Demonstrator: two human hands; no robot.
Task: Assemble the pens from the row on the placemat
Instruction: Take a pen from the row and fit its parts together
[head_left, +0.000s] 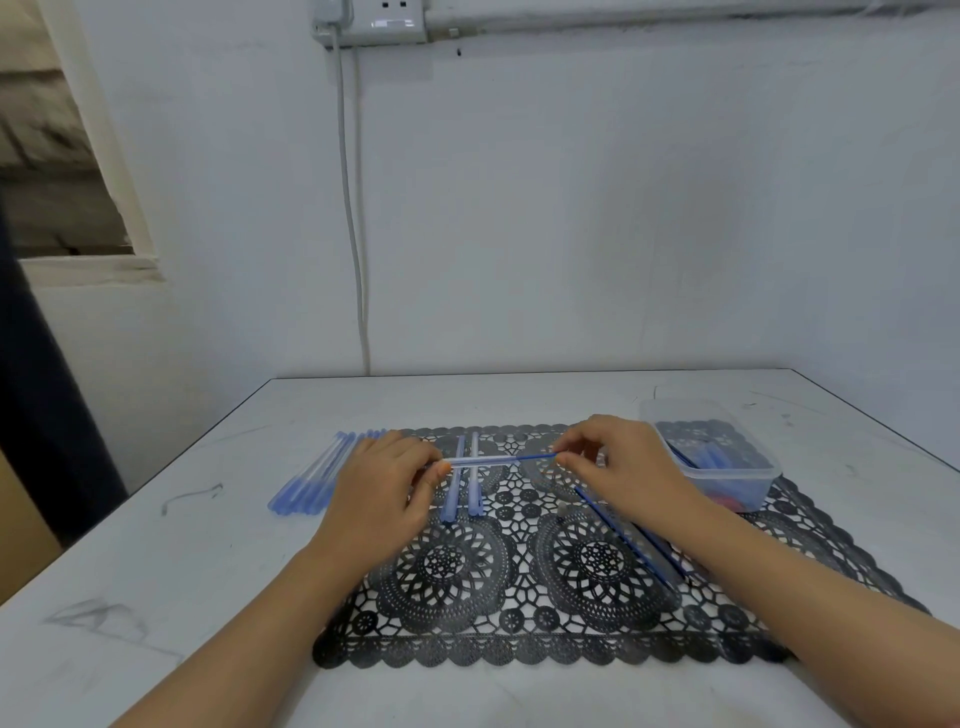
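Over the far middle of the placemat your left hand is gripping a clear pen barrel by its left end, while your right hand is pinching the blue refill sticking out of the barrel's right end. Two more barrels are lying on the placemat just beneath, spare refills are resting on its right half, and a bundle of blue pens is lying on the tabletop beside its left edge
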